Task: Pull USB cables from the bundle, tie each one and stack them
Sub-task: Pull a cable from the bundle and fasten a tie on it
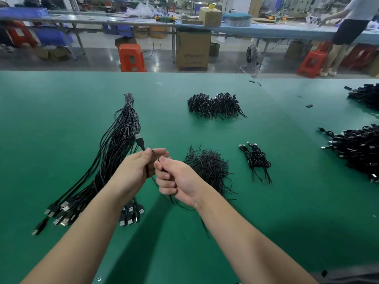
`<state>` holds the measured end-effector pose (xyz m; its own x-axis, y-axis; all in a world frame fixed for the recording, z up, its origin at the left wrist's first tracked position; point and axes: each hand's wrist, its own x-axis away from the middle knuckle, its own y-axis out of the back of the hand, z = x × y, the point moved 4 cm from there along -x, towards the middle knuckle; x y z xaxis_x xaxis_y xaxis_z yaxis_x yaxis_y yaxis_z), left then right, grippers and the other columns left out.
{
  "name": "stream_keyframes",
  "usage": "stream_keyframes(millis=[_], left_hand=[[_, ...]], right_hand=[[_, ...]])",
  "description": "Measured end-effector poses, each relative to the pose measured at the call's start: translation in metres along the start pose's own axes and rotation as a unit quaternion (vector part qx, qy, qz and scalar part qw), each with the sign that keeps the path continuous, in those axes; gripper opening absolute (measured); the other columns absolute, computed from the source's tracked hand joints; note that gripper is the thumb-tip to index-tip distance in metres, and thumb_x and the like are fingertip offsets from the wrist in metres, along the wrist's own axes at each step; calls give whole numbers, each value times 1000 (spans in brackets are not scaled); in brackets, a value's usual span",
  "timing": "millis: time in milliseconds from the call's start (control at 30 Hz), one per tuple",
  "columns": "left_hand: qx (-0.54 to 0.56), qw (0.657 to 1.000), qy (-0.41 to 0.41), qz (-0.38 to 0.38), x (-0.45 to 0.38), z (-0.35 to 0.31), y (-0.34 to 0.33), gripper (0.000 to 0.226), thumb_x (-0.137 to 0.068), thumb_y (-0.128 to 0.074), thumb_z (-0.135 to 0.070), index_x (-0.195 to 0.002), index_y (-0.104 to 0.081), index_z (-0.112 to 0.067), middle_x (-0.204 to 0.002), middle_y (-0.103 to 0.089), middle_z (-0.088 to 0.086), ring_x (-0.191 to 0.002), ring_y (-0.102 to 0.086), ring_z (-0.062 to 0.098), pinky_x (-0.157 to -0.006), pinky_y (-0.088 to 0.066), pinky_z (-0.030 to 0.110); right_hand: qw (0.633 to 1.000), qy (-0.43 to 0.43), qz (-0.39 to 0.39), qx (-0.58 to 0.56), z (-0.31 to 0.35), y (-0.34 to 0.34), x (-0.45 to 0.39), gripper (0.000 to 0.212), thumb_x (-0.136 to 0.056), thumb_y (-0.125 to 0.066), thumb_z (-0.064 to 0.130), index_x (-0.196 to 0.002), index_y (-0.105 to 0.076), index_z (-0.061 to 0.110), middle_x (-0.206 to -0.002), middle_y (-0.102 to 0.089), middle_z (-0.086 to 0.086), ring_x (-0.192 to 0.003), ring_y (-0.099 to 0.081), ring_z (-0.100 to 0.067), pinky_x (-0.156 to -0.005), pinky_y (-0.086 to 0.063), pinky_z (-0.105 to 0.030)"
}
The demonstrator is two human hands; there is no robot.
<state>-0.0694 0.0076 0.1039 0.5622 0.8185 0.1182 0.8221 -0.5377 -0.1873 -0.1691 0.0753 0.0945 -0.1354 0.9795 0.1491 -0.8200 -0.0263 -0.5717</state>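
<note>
Both hands up over the green counter (61, 119), mid-frame. Left hand (135, 167) curled round a black USB cable (141, 143), plug end poking up past the fingers. Right hand (176, 179) pinching a thin tie (155, 154) between thumb and forefinger, other fingers curled in, just beside the left. Big bundle (114, 152) of cables lying left of centre, bound at the top, plugs fanned out at lower left. Loose heap of ties (209, 167) just right of the hands. Small stack (257, 158) of tied cables further right, bigger pile (213, 105) upper centre, more heaps (356, 146) at the right edge.
</note>
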Motion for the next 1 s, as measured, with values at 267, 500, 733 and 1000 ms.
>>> stream_keyframes(millis=[267, 500, 733, 1000], left_hand=[[306, 947, -9, -99, -16, -24, -6, 38, -109, -30, -28, -100, -59, -6, -71, -68, 1, -56, -66, 8, -52, -54, 19], [-57, 962, 50, 263, 12, -41, 0, 37, -99, -49, -26, -97, -70, 5, -60, -62, 9, -30, -28, 4, -38, -21, 17], [-381, 904, 134, 139, 16, -3, 4, 29, -107, -40, -19, -106, -61, 0, -95, -75, 14, -59, -71, 27, -48, -54, 33], [-45, 981, -19, -188, -3, 10, 3, 31, -108, -38, -18, -100, -65, -5, -94, -76, 11, -85, -75, 22, -70, -61, 28]], right_hand=[[999, -34, -7, 10, -33, 9, -3, 31, -107, -42, 32, -79, -51, 20, -62, -36, 7, -48, -29, -7, -45, -29, -17], [995, -49, -30, -78, -15, 29, -5, 41, -105, -41, 32, -68, -54, 20, -58, -31, 8, -45, -26, -8, -43, -28, -21], [998, -38, -30, -40, -2, 31, -8, 38, -107, -38, 29, -72, -49, 19, -57, -27, 9, -45, -19, -7, -43, -15, -20], [999, -33, -27, -7, -15, 17, -9, 39, -108, -35, 30, -72, -45, 20, -55, -26, 9, -43, -19, -5, -42, -13, -20]])
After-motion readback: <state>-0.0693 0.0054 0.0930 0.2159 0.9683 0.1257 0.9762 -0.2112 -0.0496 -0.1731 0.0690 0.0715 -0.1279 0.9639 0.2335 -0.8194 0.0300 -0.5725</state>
